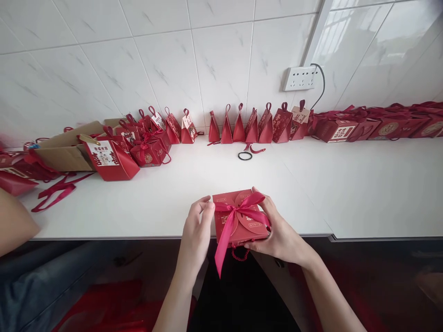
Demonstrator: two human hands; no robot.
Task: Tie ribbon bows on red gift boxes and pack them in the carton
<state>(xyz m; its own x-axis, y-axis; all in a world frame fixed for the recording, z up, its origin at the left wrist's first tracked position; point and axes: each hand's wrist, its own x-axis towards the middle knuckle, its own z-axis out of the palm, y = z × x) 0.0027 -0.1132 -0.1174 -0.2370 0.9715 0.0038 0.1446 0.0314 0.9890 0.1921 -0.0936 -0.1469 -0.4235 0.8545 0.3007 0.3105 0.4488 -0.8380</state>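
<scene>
A red gift box [226,228] with overlapping petal flaps on top is held at the table's front edge. A bright pink-red ribbon [224,244] is tied in a bow across its top, one tail hanging over the near side. Below the box dangles a red cord handle [240,254]. My left hand [200,226] grips the box's left side, thumb by the ribbon. On the right side, my right hand [277,228] wraps the box, with fingers behind and thumb under the near edge.
Small red triangular boxes [238,127] line the wall. More red boxes [384,124] stand at right. A cardboard box [65,154] and red boxes [112,161] crowd the left, beside a loose ribbon [55,191]. A black ring [245,156] lies mid-table. Another person's arm [15,223] is at far left.
</scene>
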